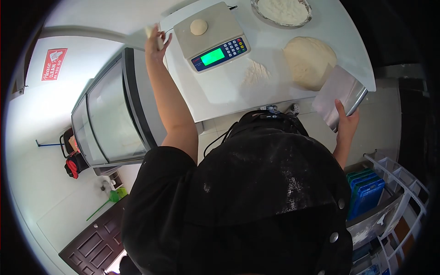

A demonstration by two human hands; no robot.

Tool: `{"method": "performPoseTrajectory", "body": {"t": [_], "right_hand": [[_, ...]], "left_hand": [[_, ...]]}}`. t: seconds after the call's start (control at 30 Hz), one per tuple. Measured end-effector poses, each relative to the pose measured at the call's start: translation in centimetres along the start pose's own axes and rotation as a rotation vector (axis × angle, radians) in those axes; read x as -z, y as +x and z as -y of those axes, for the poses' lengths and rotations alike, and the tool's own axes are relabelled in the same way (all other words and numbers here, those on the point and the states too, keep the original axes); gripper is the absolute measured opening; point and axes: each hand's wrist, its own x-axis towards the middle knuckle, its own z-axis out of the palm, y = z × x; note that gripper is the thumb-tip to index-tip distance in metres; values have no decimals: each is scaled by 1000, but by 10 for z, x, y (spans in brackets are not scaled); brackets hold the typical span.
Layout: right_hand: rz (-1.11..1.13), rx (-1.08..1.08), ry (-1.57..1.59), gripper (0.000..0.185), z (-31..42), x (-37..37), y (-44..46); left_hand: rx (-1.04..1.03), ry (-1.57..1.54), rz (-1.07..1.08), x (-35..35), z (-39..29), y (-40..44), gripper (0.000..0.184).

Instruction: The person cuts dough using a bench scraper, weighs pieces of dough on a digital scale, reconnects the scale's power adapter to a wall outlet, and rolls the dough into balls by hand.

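My left hand [156,46] is raised at the left edge of the table, beside the digital scale [213,57]. Its fingers are curled round a small pale piece of dough [160,42], partly hidden by them. A round dough ball [199,27] sits on the scale's platform, and the display glows green, its digits unreadable. My right hand [347,120] is closed on a wide metal dough scraper [334,94], thumb on its flat face. The blade's upper end is close to a large mound of dough [310,62] and overlaps its lower right edge in view.
A bowl of flour [282,11] stands at the table's far edge. Flour is smeared on the white table [206,98]. A glass-fronted case [112,110] stands left of me. A rack [398,178] with blue and green packs [366,188] is low on the right.
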Motion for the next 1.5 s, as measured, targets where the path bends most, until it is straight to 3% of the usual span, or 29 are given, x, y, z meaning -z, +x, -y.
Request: {"method": "performPoseTrajectory", "body": {"t": [0.07, 0.17, 0.23, 0.33, 0.4, 0.6, 0.73, 0.8, 0.83, 0.9, 0.93, 1.07, 1.13, 1.17, 1.23, 1.33, 1.4, 1.5], "right_hand": [[17, 14, 5, 53, 0, -2, 1], [31, 16, 18, 53, 3, -4, 3], [38, 16, 34, 53, 5, -7, 4], [56, -1, 18, 52, 7, -11, 6], [74, -21, -3, 52, 7, -11, 8], [76, -14, -12, 50, 2, -5, 21], [77, 12, -19, 49, -5, 3, 39], [83, 14, -7, 48, -8, 8, 51], [82, 10, 3, 48, -10, 10, 57], [85, 6, 24, 48, -11, 17, 74], [102, 17, 21, 48, -11, 21, 84], [36, -6, 126, 48, -18, 55, 119], [14, -16, 130, 48, -20, 88, 127], [-13, -31, 135, 48, -18, 104, 132], [-76, -65, 142, 49, -12, 125, 141], [-113, -76, 127, 48, -27, 161, 154], [-133, -92, 114, 48, -42, 181, 158], [-80, -118, 51, 48, -67, 197, 171]], "left_hand": [[-95, 377, 115, -7, 7, 5, 29], [-191, 480, 81, -26, 25, 2, 40], [-603, 1239, -26, -29, 32, 4, 48], [-736, 1327, -102, -63, 56, -15, 43], [-762, 1670, -10, -76, 67, -22, 45], [-753, 1743, 51, -70, 78, -14, 48], [-437, 1266, -65, -63, 55, -16, 50], [-292, 875, -19, -73, 46, -30, 45], [-292, 872, -39, -89, 39, -52, 45], [-162, 435, 182, -137, 38, -100, 42], [-167, 429, 163, -160, 45, -118, 42], [11, 405, 741, -264, 109, -179, 42], [-60, 832, 766, -327, 161, -197, 47], [-139, 834, 756, -350, 173, -216, 59], [-314, 1032, 870, -393, 217, -221, 52], [-364, 1195, 925, -426, 258, -241, 43], [-463, 1442, 912, -433, 286, -241, 36], [-519, 1529, 953, -420, 321, -238, 35]]}}
